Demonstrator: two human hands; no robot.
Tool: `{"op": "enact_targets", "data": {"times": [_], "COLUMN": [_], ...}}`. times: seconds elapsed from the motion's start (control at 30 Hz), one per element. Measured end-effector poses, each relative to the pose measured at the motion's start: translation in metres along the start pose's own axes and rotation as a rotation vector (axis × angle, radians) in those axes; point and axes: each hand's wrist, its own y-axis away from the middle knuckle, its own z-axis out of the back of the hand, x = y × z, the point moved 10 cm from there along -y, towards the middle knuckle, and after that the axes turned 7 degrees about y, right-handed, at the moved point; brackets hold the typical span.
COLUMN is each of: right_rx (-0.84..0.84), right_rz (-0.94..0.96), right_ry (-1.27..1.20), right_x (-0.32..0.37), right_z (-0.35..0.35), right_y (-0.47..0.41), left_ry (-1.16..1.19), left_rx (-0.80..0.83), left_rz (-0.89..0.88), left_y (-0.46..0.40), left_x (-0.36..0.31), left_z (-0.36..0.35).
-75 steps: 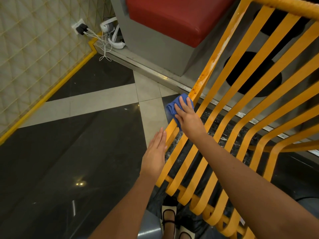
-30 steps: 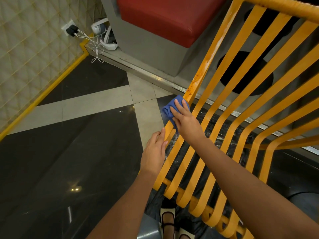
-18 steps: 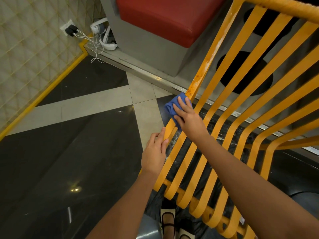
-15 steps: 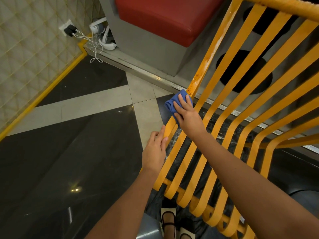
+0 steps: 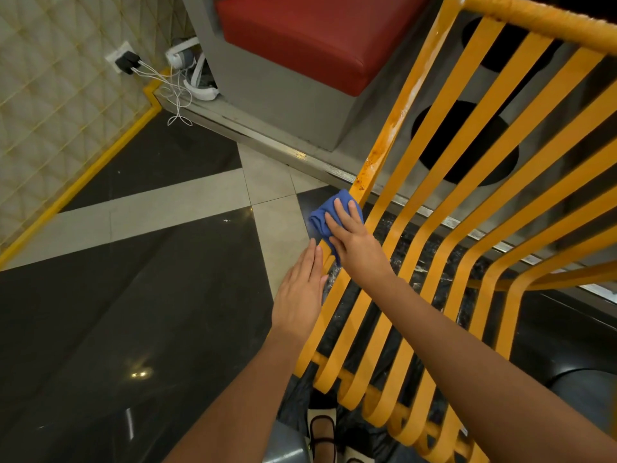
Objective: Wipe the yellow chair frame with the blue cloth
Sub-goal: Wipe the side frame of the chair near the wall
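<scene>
Chair frame: the yellow chair frame (image 5: 444,202) stands in front of the person, its flat slats running side by side from near the feet up and away to the top rail.
Outer bar: the leftmost bar (image 5: 394,128) has its long axis rising to the upper right; above the cloth it shows white and rusty marks.
Cloth: the blue cloth (image 5: 322,217) is bunched on this bar, about the middle of its length.
Right hand: the right hand (image 5: 350,235) presses the cloth to the bar with almost straight fingers; it does not pinch it.
Left hand: the left hand (image 5: 300,292) is flat, fingers straight, against the bar's outer edge just below the cloth, holding nothing.
Direction: the marked part lies up the bar from the right hand, so I think the wipe should follow the bar upward.
</scene>
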Motion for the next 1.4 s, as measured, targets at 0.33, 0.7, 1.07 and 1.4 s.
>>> {"op": "enact_targets", "data": {"times": [0.33, 0.7, 1.07, 1.4], "right_rx": [-0.023, -0.045, -0.015, 0.006], "right_rz": [-0.041, -0.083, -0.071, -0.02], "right_ry": [-0.006, -0.01, 0.0, 0.057], "right_x": [-0.008, -0.013, -0.025, -0.031], "right_z": [0.005, 0.008, 0.016, 0.018], "right_y": [-0.013, -0.018, -0.029, -0.032], "left_ry": [0.026, 0.028, 0.043, 0.081], "left_rx": [-0.014, 0.012, 0.062, 0.074], "left_rz": [-0.062, -0.04, -0.053, -0.038], "left_y": [0.002, 0.001, -0.013, -0.018], "left_x": [-0.001, -0.001, -0.007, -0.007], "left_z": [0.001, -0.001, 0.004, 0.004]}}
